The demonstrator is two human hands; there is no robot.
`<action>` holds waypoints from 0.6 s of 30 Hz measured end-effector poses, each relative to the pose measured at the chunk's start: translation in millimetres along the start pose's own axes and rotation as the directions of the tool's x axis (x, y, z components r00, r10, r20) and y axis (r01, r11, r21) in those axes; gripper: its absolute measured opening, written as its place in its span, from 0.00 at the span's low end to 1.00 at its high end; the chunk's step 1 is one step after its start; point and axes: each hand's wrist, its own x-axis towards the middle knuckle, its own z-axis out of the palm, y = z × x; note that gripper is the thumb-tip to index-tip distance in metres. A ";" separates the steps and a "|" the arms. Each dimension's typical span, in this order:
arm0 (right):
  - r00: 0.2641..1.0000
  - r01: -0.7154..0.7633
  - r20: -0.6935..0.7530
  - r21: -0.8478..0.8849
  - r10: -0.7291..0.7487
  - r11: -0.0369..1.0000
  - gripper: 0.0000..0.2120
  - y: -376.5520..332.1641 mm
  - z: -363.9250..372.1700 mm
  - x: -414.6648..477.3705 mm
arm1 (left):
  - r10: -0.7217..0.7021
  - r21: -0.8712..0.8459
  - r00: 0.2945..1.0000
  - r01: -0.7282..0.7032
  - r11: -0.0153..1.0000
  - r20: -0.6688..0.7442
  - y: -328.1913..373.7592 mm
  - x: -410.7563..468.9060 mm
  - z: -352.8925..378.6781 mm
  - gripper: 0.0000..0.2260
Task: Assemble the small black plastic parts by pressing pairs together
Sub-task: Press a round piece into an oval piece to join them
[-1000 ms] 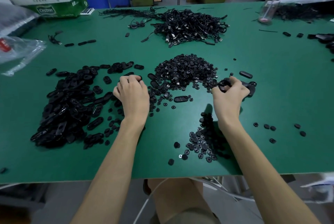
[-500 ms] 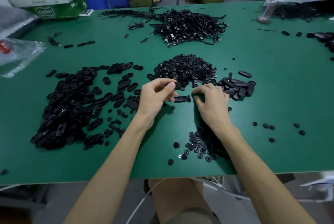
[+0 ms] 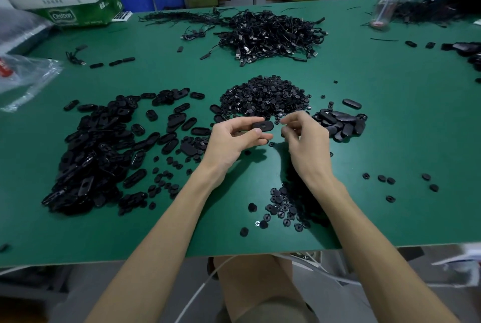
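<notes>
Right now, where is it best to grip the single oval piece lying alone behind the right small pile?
Pinch the oval piece across its two long sides, from above: it lies flat on the table, apart from the pile, so both sides are free.

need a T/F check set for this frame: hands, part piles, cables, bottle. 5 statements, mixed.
1. The left hand pinches an oval black part. True.
2. The right hand lies flat on the table. False: its fingers are curled, close to the oval part.
3. The pile of small round parts lies just beyond the hands. True.
4. The cable heap sits at the near table edge. False: it lies on the far side, beyond the round parts.
5. The clear bottle lies on its side at far left. False: it stands upright at far right.
</notes>
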 end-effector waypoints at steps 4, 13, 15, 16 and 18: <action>0.997 -0.080 0.027 0.226 0.076 0.971 0.05 -3.2 -3.6 0.7 | 0.011 -0.007 1.000 -0.011 1.000 -0.008 0.9 -1.2 1.8 0.12; 0.987 -0.133 0.145 0.464 0.072 0.876 0.08 -4.6 -4.8 -1.0 | 0.012 -0.074 0.997 -0.018 0.997 -0.073 1.8 -2.6 0.7 0.11; 0.980 -0.171 0.177 0.526 0.089 0.833 0.09 -5.2 -5.2 -1.0 | 0.017 -0.079 0.996 -0.024 0.997 -0.087 1.8 -2.3 0.3 0.11; 0.978 -0.182 0.188 0.540 0.093 0.822 0.09 -5.4 -5.4 -0.9 | 0.021 -0.078 0.995 -0.029 0.997 -0.097 1.6 -2.0 0.1 0.11; 0.978 -0.177 0.191 0.542 0.085 0.821 0.09 -6.1 -5.1 -0.7 | 0.032 -0.066 0.993 -0.040 0.997 -0.117 0.9 -1.2 -0.6 0.11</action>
